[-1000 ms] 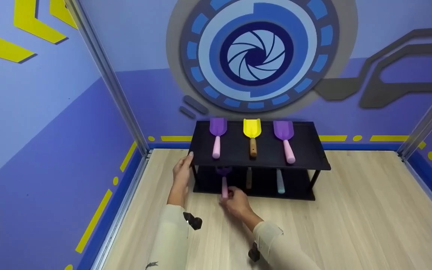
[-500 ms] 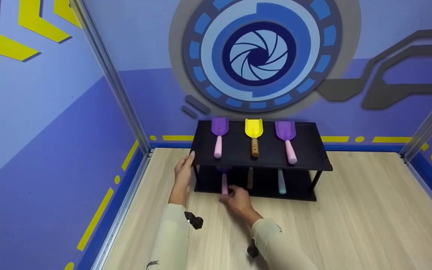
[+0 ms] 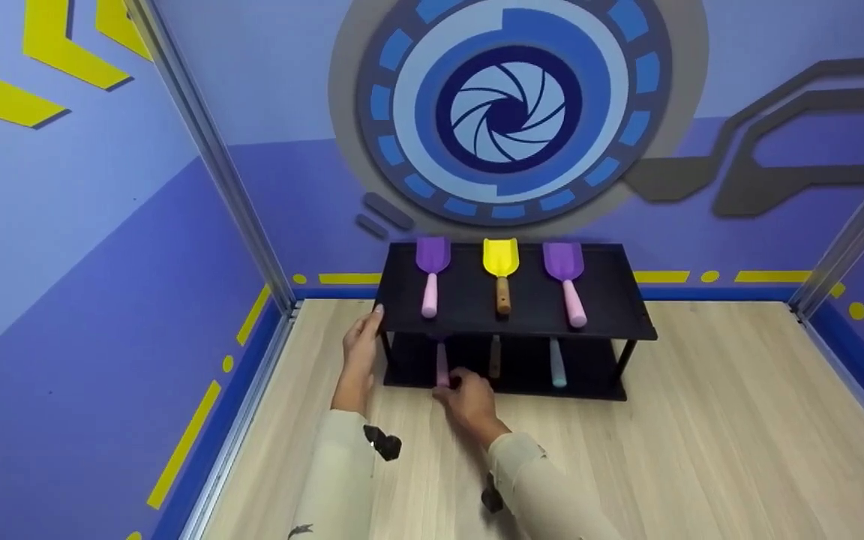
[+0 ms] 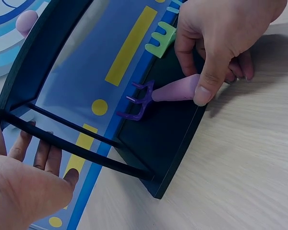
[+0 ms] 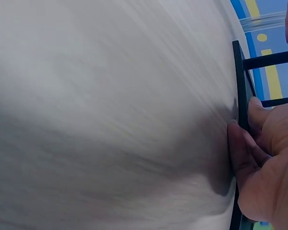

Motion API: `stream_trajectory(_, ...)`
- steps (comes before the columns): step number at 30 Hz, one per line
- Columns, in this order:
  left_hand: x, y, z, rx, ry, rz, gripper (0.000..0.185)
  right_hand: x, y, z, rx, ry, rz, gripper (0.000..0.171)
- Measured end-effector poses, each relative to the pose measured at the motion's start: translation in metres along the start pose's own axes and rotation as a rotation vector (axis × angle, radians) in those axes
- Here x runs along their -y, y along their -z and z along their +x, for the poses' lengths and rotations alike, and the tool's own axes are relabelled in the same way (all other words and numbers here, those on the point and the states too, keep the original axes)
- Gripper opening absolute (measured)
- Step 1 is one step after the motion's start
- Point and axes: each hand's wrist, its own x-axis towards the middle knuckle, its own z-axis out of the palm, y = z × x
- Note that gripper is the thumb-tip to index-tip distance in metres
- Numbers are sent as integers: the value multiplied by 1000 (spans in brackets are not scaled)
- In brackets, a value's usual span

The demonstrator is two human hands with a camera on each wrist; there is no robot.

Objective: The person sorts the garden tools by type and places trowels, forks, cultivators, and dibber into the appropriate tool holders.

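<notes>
My left hand (image 3: 359, 346) holds the left end of a black two-tier shelf (image 3: 469, 300). Its thumb lies at the upper board's edge, and in the left wrist view its fingers reach behind the dark posts. Low at the front, my right hand (image 3: 472, 401) pinches the handle end of a small toy garden rake (image 4: 175, 90) with a pink handle and purple prongs. The rake lies over the left part of the lower board, prongs toward the back. In the head view the upper board hides those prongs. The right wrist view shows thumb and fingers (image 5: 240, 143) at the board's front edge.
On the upper board lie two purple shovels (image 3: 433, 255) (image 3: 564, 262) with pink handles and a yellow shovel (image 3: 501, 257) between them. A brown-handled tool (image 3: 495, 358) and a blue-handled one (image 3: 558, 364) share the lower board. Patterned walls surround the wooden table (image 3: 717, 420).
The right hand has pushed the rake deeper into the lower tier; its handle end no longer juts past the front edge. The left hand stays at the shelf's left end.
</notes>
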Motion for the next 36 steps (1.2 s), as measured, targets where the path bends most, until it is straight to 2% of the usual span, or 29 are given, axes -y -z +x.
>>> stream_trajectory(5,0,-1,1,-3,-6,5,53,2,2,3,19,-29,1,33)
stream_trajectory(11,1,-1,0,3,14,8,58,1,1,4,31,12,-41,26)
stream_trajectory(23,0,0,0,10,37,-7,59,1,-7,7,10,33,-61,18)
stream_trajectory(28,-1,1,-1,11,29,-9,59,1,-6,8,22,55,-53,21)
stream_trajectory(36,1,1,1,2,-10,-29,49,-1,-9,7,38,54,-84,33)
